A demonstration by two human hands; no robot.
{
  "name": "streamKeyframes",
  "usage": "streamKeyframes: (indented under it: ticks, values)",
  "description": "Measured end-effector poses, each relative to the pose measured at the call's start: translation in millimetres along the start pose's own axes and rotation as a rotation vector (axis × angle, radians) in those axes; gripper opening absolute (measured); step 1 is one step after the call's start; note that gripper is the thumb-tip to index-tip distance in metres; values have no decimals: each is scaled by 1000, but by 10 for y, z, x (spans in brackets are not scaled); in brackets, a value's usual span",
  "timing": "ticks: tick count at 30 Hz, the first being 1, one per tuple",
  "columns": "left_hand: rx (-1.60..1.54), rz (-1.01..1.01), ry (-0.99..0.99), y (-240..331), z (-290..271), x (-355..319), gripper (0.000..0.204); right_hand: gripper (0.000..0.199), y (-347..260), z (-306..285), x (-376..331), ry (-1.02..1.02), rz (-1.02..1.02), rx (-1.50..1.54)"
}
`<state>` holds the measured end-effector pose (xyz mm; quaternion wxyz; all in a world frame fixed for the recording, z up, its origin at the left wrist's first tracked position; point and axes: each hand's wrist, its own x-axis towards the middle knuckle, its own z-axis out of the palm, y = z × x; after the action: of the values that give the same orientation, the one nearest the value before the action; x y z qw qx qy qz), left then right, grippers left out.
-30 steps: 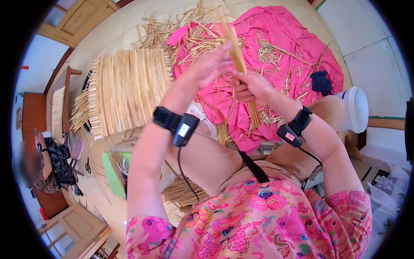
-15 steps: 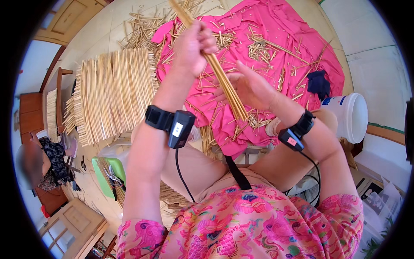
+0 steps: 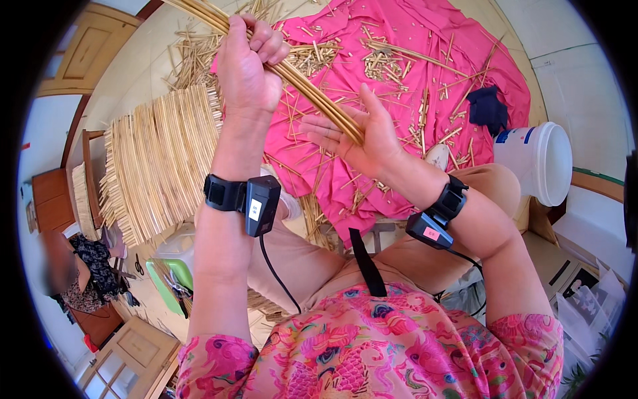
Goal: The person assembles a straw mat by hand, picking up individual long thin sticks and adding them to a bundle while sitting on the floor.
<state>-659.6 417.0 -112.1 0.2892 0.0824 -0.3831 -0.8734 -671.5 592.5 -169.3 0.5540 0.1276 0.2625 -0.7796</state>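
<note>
A thin bundle of golden reed stalks (image 3: 311, 93) slants from the upper left down toward the middle. My left hand (image 3: 247, 70) is closed round it partway along, fingers curled over the stalks. At the lower end, the stalk tips meet the palm of my right hand (image 3: 369, 136), which is open with fingers stretched out flat and thumb up. Beneath both hands spreads a pink cloth (image 3: 405, 176), strewn with loose stalks and short cut pieces (image 3: 385, 66). The far end of the bundle runs out toward the picture's dark rim.
On the left lies a mat of stalks laid side by side (image 3: 163, 156). Near my left knee is a green container (image 3: 174, 286) with tools and stalks. A white bucket (image 3: 553, 163) and dark cloth (image 3: 487, 110) stand right. Another person (image 3: 73, 269) sits far left.
My left hand and the bundle have shifted left and slightly outward, and the bundle tilts flatter. My right hand has come up under the lower tips, palm now against them.
</note>
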Motion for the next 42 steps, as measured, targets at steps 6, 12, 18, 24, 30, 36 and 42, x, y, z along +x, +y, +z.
streamKeyframes:
  ticks: [6, 12, 18, 24, 30, 36, 42]
  values:
    - [-4, -71, 5, -247, 127, -156, 32, 70, -46, -3, 47, 61, -55, 14]
    - [-3, -244, 19, -578, 264, -423, 37, 59, -48, 112, 106, 119, -122, 24]
    - [9, -247, 1, -599, 145, -341, 40, 60, -14, 119, 125, 108, -73, 17]
    - [51, -140, 40, -582, 113, -356, 41, 65, -43, 112, 162, 96, -96, 9]
    - [150, -110, 4, -629, 233, -470, 39, 61, -70, 162, 186, 162, -149, 50]
    - [191, -158, -54, -723, 248, -524, 37, 60, -181, 38, 293, 15, -178, 128]
    - [1, -286, 46, -427, 103, -244, 31, 67, -153, 187, 233, 165, -98, -87]
